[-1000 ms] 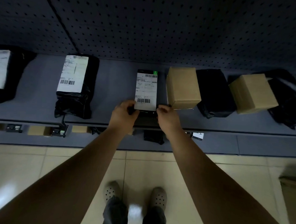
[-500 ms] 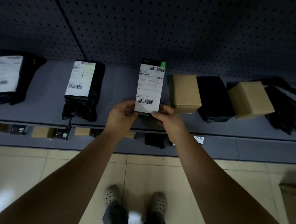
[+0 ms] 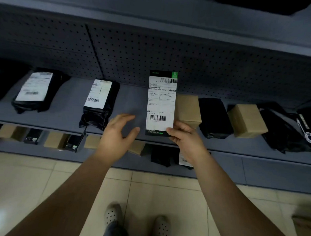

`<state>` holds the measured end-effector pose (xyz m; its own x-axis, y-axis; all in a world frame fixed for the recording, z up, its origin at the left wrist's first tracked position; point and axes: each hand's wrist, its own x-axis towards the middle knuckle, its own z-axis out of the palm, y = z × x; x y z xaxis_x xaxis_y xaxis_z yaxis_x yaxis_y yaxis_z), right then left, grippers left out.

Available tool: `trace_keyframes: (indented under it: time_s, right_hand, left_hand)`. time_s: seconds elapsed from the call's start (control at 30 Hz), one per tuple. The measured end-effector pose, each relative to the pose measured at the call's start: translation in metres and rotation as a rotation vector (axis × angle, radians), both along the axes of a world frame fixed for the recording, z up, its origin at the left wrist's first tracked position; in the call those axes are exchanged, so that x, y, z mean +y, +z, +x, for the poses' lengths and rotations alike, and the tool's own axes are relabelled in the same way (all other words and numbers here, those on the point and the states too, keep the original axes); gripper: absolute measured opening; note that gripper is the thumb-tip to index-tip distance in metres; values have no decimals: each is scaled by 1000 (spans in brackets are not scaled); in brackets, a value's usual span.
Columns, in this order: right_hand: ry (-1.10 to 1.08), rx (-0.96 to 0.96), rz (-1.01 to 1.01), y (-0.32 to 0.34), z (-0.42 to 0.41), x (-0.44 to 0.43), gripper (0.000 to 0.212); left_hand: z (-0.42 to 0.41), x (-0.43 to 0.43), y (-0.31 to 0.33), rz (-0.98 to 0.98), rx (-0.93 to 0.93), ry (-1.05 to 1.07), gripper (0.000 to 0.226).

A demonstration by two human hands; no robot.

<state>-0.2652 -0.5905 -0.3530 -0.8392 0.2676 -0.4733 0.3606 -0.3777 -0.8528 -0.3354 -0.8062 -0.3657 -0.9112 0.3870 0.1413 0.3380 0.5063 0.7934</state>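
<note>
On the grey shelf [image 3: 67,109], the far-left bag [image 3: 31,92] lies flat with its white label up, and the labelled bag [image 3: 99,102] lies well apart to its right, its near end at the shelf's front edge. The left hand [image 3: 117,134] hangs over that front edge with fingers spread and relaxed, holding nothing, just left of the parcel [image 3: 161,104] and not touching it. The parcel, flat and black with a long barcoded label facing the camera, stands upright above the shelf in front of the pegboard [image 3: 153,50]. The right hand [image 3: 184,139] pinches its lower right corner, thumb on the front, fingers behind. Just right of the parcel a box [image 3: 189,109] sits on the shelf, then a black bag [image 3: 215,118] beside it, a second box [image 3: 247,121], and a crumpled bag [image 3: 284,131] at the far right.
</note>
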Motion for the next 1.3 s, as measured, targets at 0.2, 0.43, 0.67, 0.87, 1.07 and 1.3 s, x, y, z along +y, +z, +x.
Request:
trace_keyframes:
  time_s: [0.2,0.43,0.67,0.87,1.07,1.3]
  right_hand:
    - [24,24,2,10,6,-7,28]
    - [39,46,17,8,7,-18,28]
    - [32,-17,-7,-7,-10,-27,25]
    - [-75,-253,59,-44,-51,-35,12]
    - [-49,-371,280,-75,-93,-37,36]
    - [138,-435,548,-71,-81,-23,34]
  left_hand:
    - [16,-8,9,3,5,20,37]
    - [17,-16,13,-12,-5,40,36]
    - [2,-23,-3,-37,-29,47,35]
    - [-24,-24,-29,-82,-153,26,38]
    - [-57,-18,-40,-141,-200,0,38]
    - [-75,13,-47,-195,-231,-104,39]
